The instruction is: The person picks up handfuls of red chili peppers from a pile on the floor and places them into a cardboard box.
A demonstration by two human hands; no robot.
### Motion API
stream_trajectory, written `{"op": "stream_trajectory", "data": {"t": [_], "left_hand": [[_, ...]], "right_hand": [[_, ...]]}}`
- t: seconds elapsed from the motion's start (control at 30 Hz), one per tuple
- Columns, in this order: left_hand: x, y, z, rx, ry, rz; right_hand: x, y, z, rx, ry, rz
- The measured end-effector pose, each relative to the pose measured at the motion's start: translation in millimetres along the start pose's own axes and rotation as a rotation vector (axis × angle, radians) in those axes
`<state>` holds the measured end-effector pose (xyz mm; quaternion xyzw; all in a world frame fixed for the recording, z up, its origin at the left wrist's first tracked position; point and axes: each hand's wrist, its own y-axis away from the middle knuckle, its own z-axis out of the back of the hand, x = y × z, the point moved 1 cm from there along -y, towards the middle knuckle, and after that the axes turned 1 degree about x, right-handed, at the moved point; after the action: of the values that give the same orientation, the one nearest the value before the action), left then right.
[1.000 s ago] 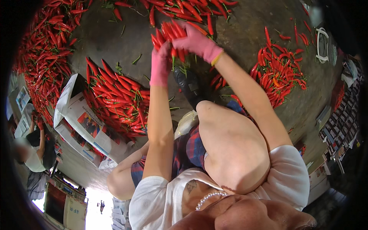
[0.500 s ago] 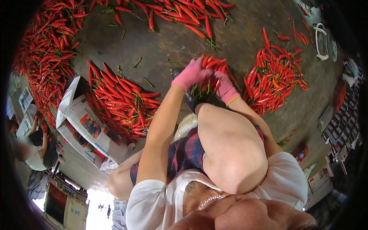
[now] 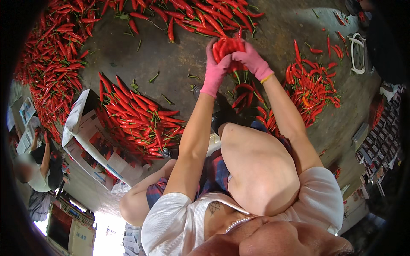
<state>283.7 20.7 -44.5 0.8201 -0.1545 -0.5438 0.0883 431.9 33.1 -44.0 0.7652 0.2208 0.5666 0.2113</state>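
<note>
Both my hands wear pink gloves and are stretched out over the floor in front of me. Between them they clasp a bunch of red chili peppers (image 3: 228, 48), its green stems hanging toward me. My left hand (image 3: 216, 68) wraps the bunch from the left, and my right hand (image 3: 252, 62) closes on it from the right. A few loose chilies (image 3: 245, 96) lie below my hands, close to my shoe. To their right spreads a smaller chili pile (image 3: 308, 83). The fingertips behind the bunch are partly hidden.
A chili heap (image 3: 132, 115) lies left, beside a carton lined with printed paper (image 3: 104, 143). A large chili mass (image 3: 51, 64) covers the far left, and another row (image 3: 209, 17) lies ahead. A white-handled object (image 3: 356, 53) is at right. Another person (image 3: 40, 164) works at far left.
My hands have moved forward, away from my knees, lifting the chili bunch off the spot by my shoe. A few chilies are left there. A dark shape has appeared at the upper right.
</note>
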Motion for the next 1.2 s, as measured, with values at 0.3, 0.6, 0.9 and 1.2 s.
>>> {"op": "stream_trajectory", "data": {"t": [0.3, 0.6, 0.9, 1.2], "left_hand": [[16, -16, -27, -0.071, 0.149, 0.299], [4, -21, 74, -0.220, 0.569, 0.216], [-10, 57, 24, -0.208, 0.354, 0.288], [-62, 61, 55, -0.002, -0.515, 0.362]], "right_hand": [[10, 3, 27, -0.038, -0.037, -0.073], [44, -71, -84, 0.341, 0.629, 0.132], [44, 27, -59, 0.286, 0.396, -0.068], [-38, 63, -56, 0.100, -0.224, -0.240]]}}
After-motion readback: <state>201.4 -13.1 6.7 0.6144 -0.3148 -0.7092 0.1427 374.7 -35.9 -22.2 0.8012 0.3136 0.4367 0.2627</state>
